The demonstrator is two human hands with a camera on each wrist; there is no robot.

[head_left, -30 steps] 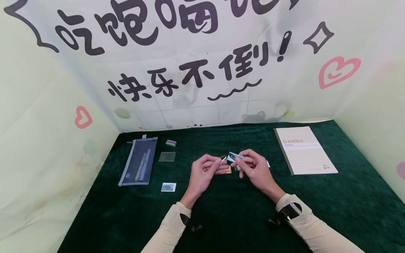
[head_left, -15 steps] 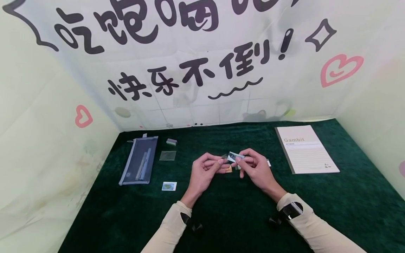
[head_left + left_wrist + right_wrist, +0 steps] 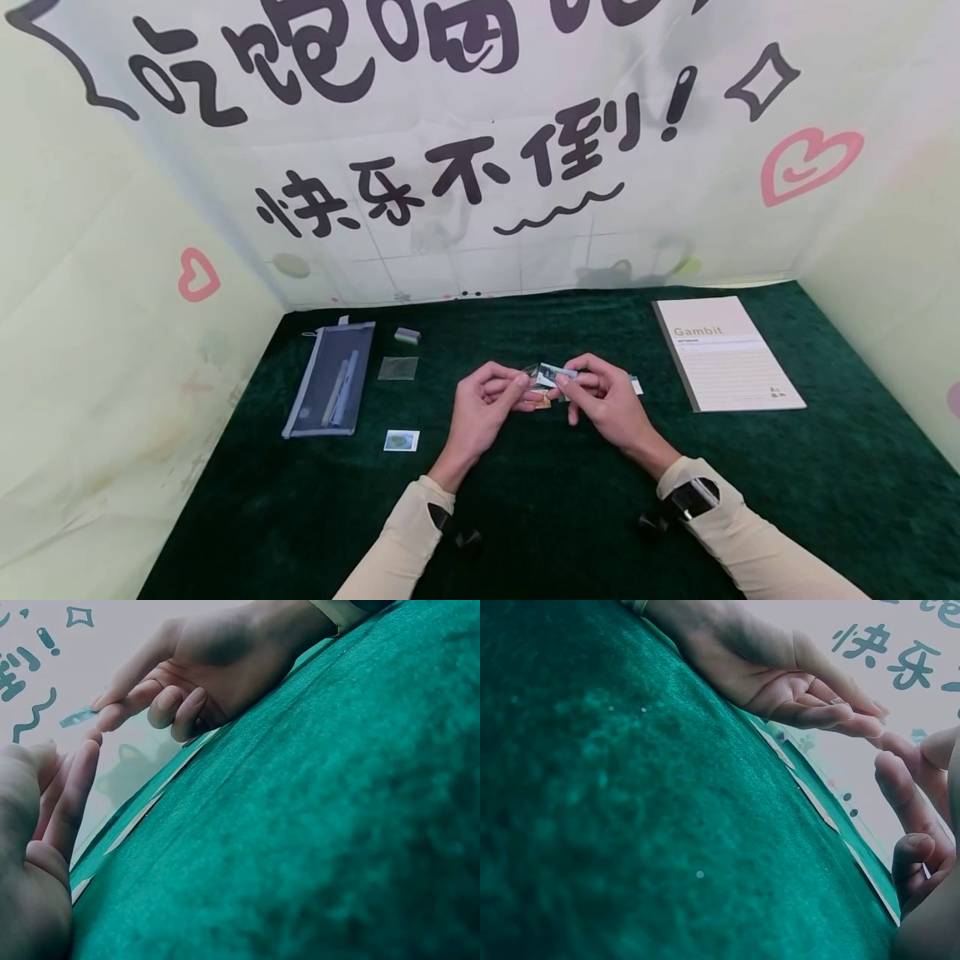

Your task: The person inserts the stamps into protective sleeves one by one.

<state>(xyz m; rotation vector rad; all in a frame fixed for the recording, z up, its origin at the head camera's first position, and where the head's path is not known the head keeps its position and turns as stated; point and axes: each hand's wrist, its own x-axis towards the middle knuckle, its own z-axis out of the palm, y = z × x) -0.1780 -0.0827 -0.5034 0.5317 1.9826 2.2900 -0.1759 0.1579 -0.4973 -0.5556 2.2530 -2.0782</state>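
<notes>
Between thumb and fingers my left hand (image 3: 483, 404) pinches a small clear plastic sleeve (image 3: 531, 371). My right hand (image 3: 600, 396) pinches a small blue-and-white stamp (image 3: 551, 374), its left edge right at the sleeve in the head view. The two hands face each other, fingertips nearly meeting, raised over the green cloth in both wrist views. In the left wrist view the stamp (image 3: 79, 717) sticks out from the right thumb and forefinger. Below the hands, an orange-toned stamp (image 3: 542, 403) lies partly hidden by the left fingers.
On the green cloth (image 3: 510, 517) at left lie a mesh pencil case (image 3: 311, 392) with pens, an eraser (image 3: 407, 336), another clear sleeve (image 3: 397, 368) and a blue-green stamp (image 3: 401, 441). A Gambit notebook (image 3: 727, 358) lies at right. A white-edged piece (image 3: 637, 385) shows behind the right hand.
The right hand's stamp has shifted slightly left and down, closer to the clear sleeve. The sleeve has turned from edge-on to flatter. Both hands keep their grips.
</notes>
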